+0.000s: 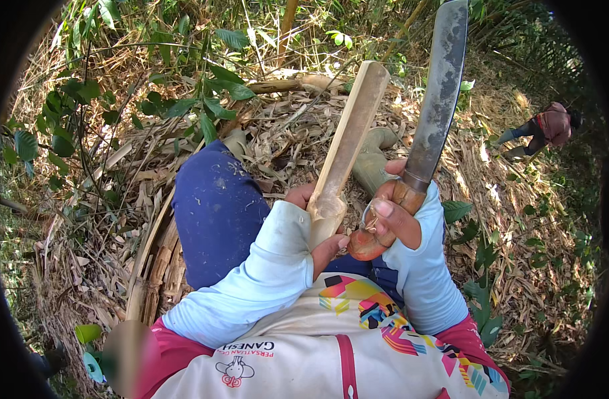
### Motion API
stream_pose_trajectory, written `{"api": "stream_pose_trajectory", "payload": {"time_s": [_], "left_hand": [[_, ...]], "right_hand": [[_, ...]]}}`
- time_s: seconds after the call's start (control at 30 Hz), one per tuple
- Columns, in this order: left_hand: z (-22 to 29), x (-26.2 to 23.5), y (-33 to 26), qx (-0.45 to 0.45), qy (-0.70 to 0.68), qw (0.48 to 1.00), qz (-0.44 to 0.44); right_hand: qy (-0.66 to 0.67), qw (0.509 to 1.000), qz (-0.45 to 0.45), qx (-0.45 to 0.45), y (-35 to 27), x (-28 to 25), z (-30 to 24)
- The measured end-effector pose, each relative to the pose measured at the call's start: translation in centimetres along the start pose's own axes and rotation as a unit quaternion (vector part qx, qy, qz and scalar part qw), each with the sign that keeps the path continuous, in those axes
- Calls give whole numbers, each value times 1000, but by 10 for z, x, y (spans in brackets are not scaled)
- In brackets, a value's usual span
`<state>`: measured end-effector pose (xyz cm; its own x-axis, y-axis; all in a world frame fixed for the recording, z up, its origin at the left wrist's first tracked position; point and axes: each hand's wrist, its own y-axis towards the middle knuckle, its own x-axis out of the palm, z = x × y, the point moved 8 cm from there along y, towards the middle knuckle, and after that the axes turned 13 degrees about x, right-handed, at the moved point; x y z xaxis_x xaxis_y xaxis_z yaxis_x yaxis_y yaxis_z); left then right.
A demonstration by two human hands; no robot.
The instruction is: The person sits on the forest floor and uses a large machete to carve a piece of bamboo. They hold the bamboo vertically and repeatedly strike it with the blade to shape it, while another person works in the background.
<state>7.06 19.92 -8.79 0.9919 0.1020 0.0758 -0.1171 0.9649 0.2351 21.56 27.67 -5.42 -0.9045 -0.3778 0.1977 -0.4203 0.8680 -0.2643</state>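
My left hand (pixel 316 226) grips the lower end of a pale split bamboo piece (pixel 350 136) that points up and away from me over my lap. My right hand (pixel 392 211) is closed around the brown wooden handle of a long dark machete (pixel 439 93), whose blade stands upright just right of the bamboo. Both forearms wear light blue sleeves. The two hands sit close together above my blue trousers (pixel 215 213).
Dry leaves and bamboo husks cover the ground all around. Cut bamboo strips (pixel 155 266) lie at my left thigh. Green leafy branches (pixel 191 100) hang at the upper left. My green rubber boot (pixel 373 163) shows beyond the hands. Another person (pixel 547 126) bends down at far right.
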Motion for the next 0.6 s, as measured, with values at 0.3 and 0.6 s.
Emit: {"api": "stream_pose_trajectory", "payload": {"time_s": [0.3,0.6], "left_hand": [[6,2,-1,-16,-59,998,3],[25,-1,3,68,80,994,-41]], "right_hand": [[-118,988,101,-7,-1,-19,9],[-427,885,87,-162,-28,-22,-24]]}}
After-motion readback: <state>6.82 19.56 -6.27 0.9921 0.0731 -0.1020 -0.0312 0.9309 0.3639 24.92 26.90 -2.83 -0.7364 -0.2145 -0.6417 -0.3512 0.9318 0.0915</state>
